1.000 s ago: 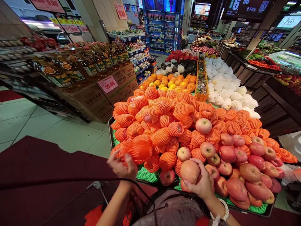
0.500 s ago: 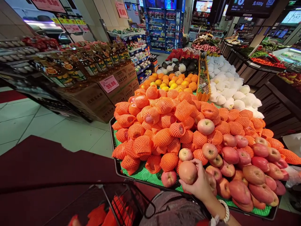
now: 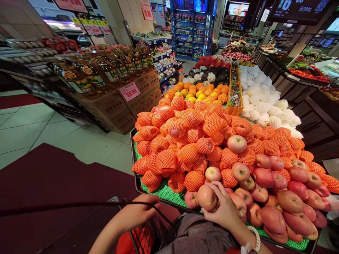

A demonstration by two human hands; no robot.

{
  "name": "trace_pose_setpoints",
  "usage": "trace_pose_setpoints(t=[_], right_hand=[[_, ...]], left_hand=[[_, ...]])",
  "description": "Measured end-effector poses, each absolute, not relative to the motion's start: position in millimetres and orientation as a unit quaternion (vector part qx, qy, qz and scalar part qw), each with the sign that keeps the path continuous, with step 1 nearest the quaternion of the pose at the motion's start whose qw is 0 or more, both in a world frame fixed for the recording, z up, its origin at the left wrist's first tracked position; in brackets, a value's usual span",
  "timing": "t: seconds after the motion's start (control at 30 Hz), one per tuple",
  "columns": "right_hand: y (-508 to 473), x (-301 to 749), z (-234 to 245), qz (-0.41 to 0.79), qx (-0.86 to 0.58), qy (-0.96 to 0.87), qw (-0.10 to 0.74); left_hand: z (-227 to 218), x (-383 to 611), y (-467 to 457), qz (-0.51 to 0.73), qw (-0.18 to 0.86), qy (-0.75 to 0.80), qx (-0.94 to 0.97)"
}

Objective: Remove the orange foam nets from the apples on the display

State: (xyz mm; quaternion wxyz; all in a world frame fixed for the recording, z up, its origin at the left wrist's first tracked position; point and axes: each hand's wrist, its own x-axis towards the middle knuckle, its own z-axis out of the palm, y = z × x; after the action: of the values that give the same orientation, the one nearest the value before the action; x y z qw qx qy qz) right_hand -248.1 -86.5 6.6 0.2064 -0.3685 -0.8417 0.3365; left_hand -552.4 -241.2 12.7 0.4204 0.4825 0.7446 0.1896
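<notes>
My right hand (image 3: 224,208) is wrapped round a bare reddish apple (image 3: 206,197) at the near edge of the apple display, just above the green mat (image 3: 164,192). A beaded bracelet (image 3: 254,240) circles that wrist. My left hand (image 3: 137,211) hovers low over a wire shopping basket (image 3: 144,236), fingers curled near its rim and black handle (image 3: 79,204); nothing shows in its grip. Orange foam nets (image 3: 124,243) lie inside the basket. Net-wrapped apples (image 3: 185,141) are piled behind the bare apples (image 3: 278,190).
Oranges (image 3: 196,92), white-netted fruit (image 3: 262,102) and dark fruit lie farther along the display. Bottles on cardboard boxes (image 3: 116,106) with a 55.80 price tag (image 3: 129,91) stand at left. Tiled floor and a dark red mat (image 3: 47,183) lie left of the stand.
My left hand let go of the orange foam net it held a second ago and came down over the basket. My right hand kept the apple and lowered it slightly.
</notes>
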Motion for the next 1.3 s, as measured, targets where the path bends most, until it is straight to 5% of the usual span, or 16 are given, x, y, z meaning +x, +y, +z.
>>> trace_pose_setpoints(t=[0.17,0.27,0.4,0.5,0.67,0.97,1.3], right_hand=[[-93.0,-244.5,-5.2,0.355,-0.323,-0.863,0.157],[-94.8,-244.0,-12.4,0.357,-0.304,-0.870,0.153],[-94.7,-246.3,-9.7,0.351,-0.291,-0.868,0.195],[-92.0,-247.2,-4.5,0.330,-0.299,-0.860,0.249],[-85.6,-245.2,-4.4,0.327,-0.340,-0.814,0.340],[-80.9,-238.1,-6.5,0.333,-0.383,-0.791,0.341],[-65.8,-230.0,-5.6,0.309,-0.436,-0.770,0.349]], left_hand=[[-3.3,-460.3,-183.8,0.352,0.528,0.504,0.586],[-38.5,-424.4,-169.5,0.451,0.503,0.530,0.512],[-68.9,-436.0,-179.9,0.542,0.383,0.602,0.444],[-79.9,-474.6,-197.2,0.579,0.168,0.698,0.388],[-102.3,-525.6,-224.0,0.491,-0.060,0.782,0.381],[-154.4,-527.4,-238.3,0.361,-0.025,0.779,0.512],[-153.3,-515.9,-234.9,0.267,-0.062,0.787,0.553]])
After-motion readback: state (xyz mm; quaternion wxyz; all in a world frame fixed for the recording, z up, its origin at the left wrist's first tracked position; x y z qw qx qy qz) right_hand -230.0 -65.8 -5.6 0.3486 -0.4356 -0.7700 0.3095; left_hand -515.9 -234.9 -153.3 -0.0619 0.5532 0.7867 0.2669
